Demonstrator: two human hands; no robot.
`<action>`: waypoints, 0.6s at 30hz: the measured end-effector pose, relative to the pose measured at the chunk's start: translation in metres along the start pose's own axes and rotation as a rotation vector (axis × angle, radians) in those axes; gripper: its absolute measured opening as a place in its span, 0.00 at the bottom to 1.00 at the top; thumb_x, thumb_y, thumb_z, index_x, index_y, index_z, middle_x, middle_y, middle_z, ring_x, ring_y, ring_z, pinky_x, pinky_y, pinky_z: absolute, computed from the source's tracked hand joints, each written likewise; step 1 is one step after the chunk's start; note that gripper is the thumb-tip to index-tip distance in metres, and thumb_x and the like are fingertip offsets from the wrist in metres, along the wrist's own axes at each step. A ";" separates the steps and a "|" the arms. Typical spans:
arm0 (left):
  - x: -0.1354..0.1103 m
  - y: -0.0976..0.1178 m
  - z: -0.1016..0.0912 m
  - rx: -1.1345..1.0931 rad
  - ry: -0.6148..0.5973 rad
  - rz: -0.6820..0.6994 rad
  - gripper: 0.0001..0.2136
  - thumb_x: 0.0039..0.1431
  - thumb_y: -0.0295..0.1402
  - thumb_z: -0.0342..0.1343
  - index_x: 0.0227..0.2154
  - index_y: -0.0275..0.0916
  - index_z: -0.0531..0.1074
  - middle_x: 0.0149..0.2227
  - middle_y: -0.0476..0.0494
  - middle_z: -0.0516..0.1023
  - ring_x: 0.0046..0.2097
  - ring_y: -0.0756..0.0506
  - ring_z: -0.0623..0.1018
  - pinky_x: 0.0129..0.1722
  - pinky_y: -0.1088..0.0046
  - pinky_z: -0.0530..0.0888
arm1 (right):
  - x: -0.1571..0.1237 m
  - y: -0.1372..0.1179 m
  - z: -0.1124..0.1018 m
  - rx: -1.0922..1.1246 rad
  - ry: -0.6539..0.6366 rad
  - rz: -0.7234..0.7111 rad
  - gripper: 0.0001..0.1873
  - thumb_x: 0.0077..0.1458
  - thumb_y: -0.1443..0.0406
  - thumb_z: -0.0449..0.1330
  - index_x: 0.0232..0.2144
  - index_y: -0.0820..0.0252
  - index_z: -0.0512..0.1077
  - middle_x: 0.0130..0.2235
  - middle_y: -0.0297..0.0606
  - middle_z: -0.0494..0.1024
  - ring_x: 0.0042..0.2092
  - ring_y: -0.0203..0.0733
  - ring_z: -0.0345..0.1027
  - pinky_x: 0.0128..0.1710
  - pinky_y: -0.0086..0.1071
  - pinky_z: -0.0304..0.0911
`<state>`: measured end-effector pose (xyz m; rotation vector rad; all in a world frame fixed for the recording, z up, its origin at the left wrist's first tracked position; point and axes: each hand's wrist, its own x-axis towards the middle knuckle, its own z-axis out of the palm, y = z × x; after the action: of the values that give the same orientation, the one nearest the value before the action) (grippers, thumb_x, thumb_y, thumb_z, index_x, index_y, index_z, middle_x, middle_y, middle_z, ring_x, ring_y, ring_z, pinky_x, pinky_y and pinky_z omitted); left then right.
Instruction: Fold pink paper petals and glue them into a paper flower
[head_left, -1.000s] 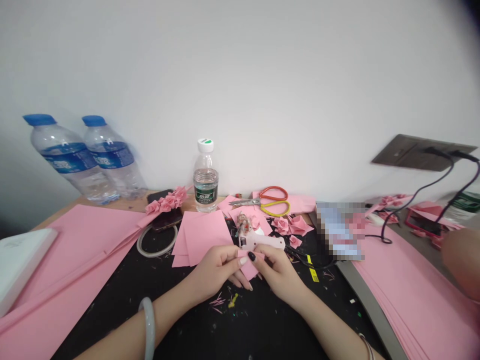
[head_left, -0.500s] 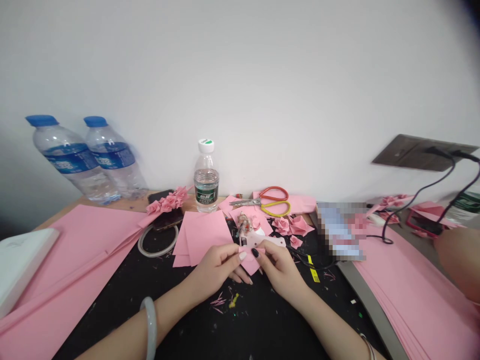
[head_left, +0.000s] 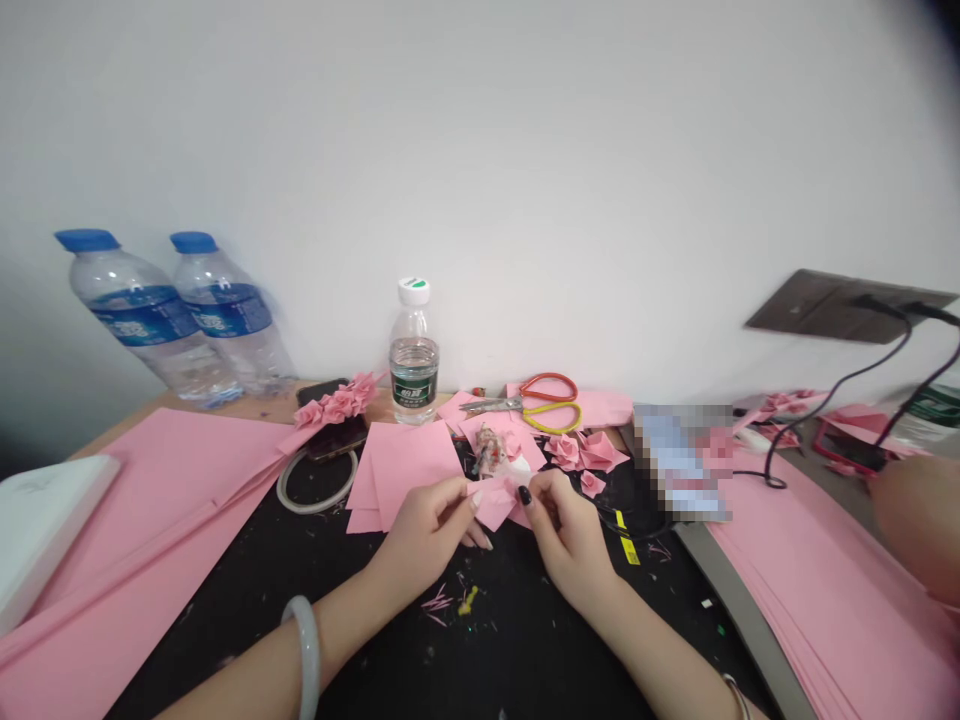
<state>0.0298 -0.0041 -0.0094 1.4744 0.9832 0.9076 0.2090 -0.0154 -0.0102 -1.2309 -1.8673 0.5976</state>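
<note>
Between my two hands is a small folded piece of pink paper [head_left: 495, 500]. My left hand [head_left: 427, 530] pinches its left side between thumb and fingers. At its right edge, my right hand [head_left: 566, 530] grips with thumb and forefinger, dark nail showing. The paper partly covers what lies behind it, where a beaded, glittery ornament [head_left: 491, 452] shows. Square pink sheets [head_left: 416, 470] lie just left of the paper. Several folded pink paper roses [head_left: 574, 452] sit to the right, below scissors [head_left: 551, 405] with one red and one yellow handle.
A small water bottle [head_left: 414, 360] stands by the wall, two larger bottles [head_left: 225, 315] at left. A tape roll [head_left: 289, 495] lies near a paper-rose stem [head_left: 337, 408]. Large pink sheets [head_left: 840, 580] and a blurred screen [head_left: 679, 465] are at right; another person's arm [head_left: 915, 520] shows there.
The paper in my hands has tilted and its folds have shifted. My right hand has moved slightly right, and my left hand slightly left.
</note>
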 end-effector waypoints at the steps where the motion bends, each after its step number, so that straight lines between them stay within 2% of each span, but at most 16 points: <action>1: -0.001 0.000 0.000 0.017 0.000 0.019 0.10 0.60 0.36 0.46 0.27 0.37 0.65 0.22 0.50 0.73 0.27 0.47 0.78 0.29 0.73 0.73 | -0.001 -0.002 0.000 -0.044 -0.038 -0.038 0.06 0.59 0.68 0.48 0.29 0.57 0.58 0.25 0.29 0.61 0.25 0.35 0.55 0.26 0.27 0.52; 4: -0.003 0.000 0.002 0.035 -0.046 0.056 0.09 0.60 0.35 0.46 0.27 0.37 0.66 0.24 0.51 0.71 0.28 0.48 0.77 0.29 0.74 0.72 | -0.001 -0.007 0.000 -0.107 -0.178 -0.088 0.07 0.58 0.69 0.49 0.27 0.57 0.58 0.26 0.30 0.62 0.27 0.36 0.55 0.28 0.28 0.52; 10: -0.006 0.006 0.002 -0.006 -0.159 0.128 0.11 0.62 0.35 0.44 0.29 0.36 0.67 0.28 0.50 0.68 0.31 0.50 0.71 0.31 0.76 0.68 | 0.000 -0.011 0.000 0.011 -0.343 -0.065 0.06 0.55 0.67 0.54 0.29 0.57 0.59 0.26 0.29 0.63 0.27 0.35 0.56 0.27 0.27 0.53; 12: -0.006 0.008 0.001 0.011 -0.161 0.165 0.14 0.63 0.35 0.42 0.29 0.36 0.68 0.28 0.49 0.67 0.31 0.50 0.69 0.32 0.76 0.67 | 0.000 -0.010 -0.001 0.032 -0.337 -0.085 0.08 0.53 0.66 0.57 0.28 0.58 0.59 0.26 0.29 0.64 0.27 0.35 0.56 0.27 0.27 0.53; 14: -0.007 0.008 0.001 0.007 -0.159 0.162 0.15 0.64 0.35 0.39 0.30 0.36 0.69 0.28 0.50 0.67 0.29 0.51 0.69 0.31 0.76 0.67 | 0.000 -0.009 -0.001 0.039 -0.289 -0.086 0.07 0.54 0.65 0.55 0.26 0.58 0.59 0.26 0.30 0.64 0.27 0.35 0.56 0.27 0.27 0.54; 18: -0.004 0.003 0.000 -0.006 -0.091 0.097 0.11 0.62 0.36 0.43 0.31 0.37 0.67 0.24 0.52 0.67 0.26 0.51 0.69 0.29 0.76 0.67 | 0.002 -0.003 0.003 0.136 -0.155 0.068 0.14 0.61 0.62 0.47 0.24 0.59 0.61 0.21 0.29 0.62 0.22 0.34 0.56 0.23 0.27 0.52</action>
<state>0.0289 -0.0084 -0.0067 1.5554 0.8481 0.9032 0.2040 -0.0152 -0.0091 -1.1912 -1.8825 0.8641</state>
